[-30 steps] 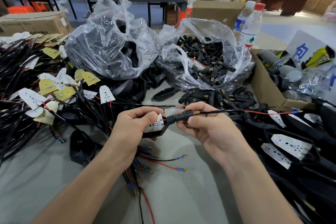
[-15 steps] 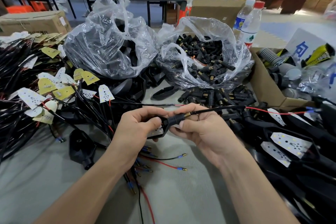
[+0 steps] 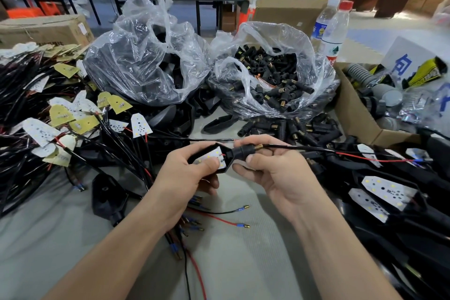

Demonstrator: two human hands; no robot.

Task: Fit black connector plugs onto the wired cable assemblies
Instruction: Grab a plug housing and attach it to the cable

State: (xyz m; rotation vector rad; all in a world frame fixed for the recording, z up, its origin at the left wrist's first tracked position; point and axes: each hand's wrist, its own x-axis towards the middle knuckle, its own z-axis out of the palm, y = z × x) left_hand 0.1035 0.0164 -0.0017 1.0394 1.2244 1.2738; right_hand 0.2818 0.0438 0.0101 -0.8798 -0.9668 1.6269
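Note:
My left hand [image 3: 187,173] grips a black housing [image 3: 227,154] with a white LED board [image 3: 211,157] set in it, thumb pressed on the board. My right hand [image 3: 272,168] pinches a black connector plug [image 3: 243,151] with a brass tip, seated at the housing's narrow end. A black cable [image 3: 292,147] runs out of the plug to the right and splits into a red wire [image 3: 365,158]. A clear bag [image 3: 314,56] full of loose black plugs [image 3: 275,80] stands behind my hands. More plugs [image 3: 304,129] lie spilled in front of it.
A second clear bag [image 3: 146,56] of black housings stands at the back left. Wired LED boards [image 3: 60,124] are heaped at left, assembled units [image 3: 384,192] at right. A cardboard box [image 3: 353,114] and two water bottles [image 3: 333,29] sit at the back right. Loose terminal wires [image 3: 229,219] lie under my hands.
The plug slid along the cable into the housing's end. My left hand turned the housing so the white board faces up; both hands rose slightly.

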